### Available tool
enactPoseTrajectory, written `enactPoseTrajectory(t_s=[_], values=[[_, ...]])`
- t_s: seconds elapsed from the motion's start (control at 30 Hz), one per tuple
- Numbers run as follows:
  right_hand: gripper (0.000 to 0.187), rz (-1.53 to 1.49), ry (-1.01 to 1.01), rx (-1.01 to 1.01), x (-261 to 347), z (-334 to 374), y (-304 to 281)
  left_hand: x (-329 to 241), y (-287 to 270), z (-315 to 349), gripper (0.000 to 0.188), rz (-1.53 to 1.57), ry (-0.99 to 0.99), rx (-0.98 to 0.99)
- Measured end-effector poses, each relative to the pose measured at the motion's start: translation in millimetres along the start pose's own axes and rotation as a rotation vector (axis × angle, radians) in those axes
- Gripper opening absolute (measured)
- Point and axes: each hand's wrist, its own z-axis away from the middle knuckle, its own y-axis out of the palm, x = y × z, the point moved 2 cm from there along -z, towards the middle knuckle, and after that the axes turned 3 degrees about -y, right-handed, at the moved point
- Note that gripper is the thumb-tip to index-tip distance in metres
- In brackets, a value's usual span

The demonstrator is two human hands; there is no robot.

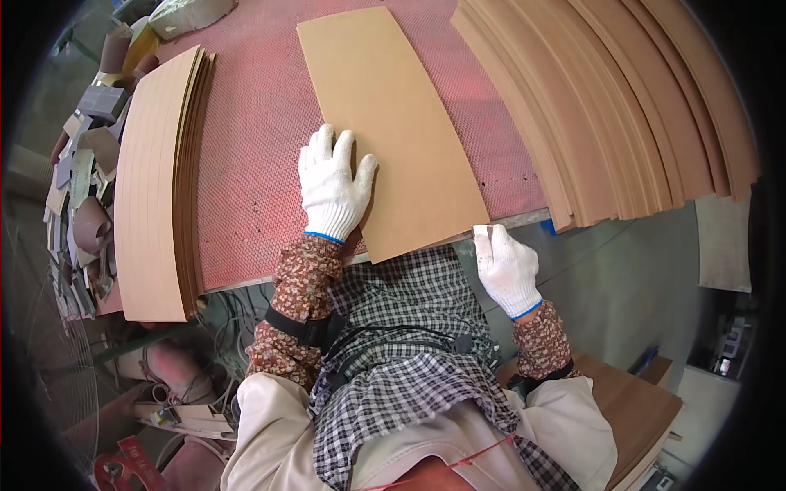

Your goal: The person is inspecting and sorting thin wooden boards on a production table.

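A long tan wood-coloured board point(393, 135) lies at a slant on the red mesh-covered table point(254, 147), its near end reaching the front edge. My left hand point(334, 182), in a white knit glove, rests at the board's left edge with fingers stretched out and thumb spread over its surface. Close by the near right corner is my right hand point(506, 266), also gloved. Its fingers are closed in a pinch around something small with a brownish edge, too little of which shows to name.
A stack of similar boards point(151, 188) stands at the left, with a heap of scraps and blocks point(88, 180) beyond it. Many more boards point(598, 106) are lined up at the right. Brown panels point(626, 409) lie low at my right; cables point(237, 319) hang under the table.
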Motion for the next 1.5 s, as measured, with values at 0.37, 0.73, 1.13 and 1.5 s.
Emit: enactPoseTrajectory(t_s=[0.37, 0.73, 1.13, 1.5], values=[[0.027, 0.096, 0.001, 0.052, 10, -26, -4, 1, 1, -10, 0.056, -0.01, 0.041, 0.019], [0.03, 0.152, -0.103, 0.069, -3, -198, 41, -9, -5, -19, 0.059, 0.018, -0.002, 0.059], [0.041, 0.135, -0.03, 0.175, 10, -425, 92, -6, -9, -17, 0.069, 0.017, -0.043, 0.106], [0.047, 0.108, -0.016, 0.234, 8, -526, 114, -9, -6, 2, 0.072, 0.088, -0.043, 0.161]])
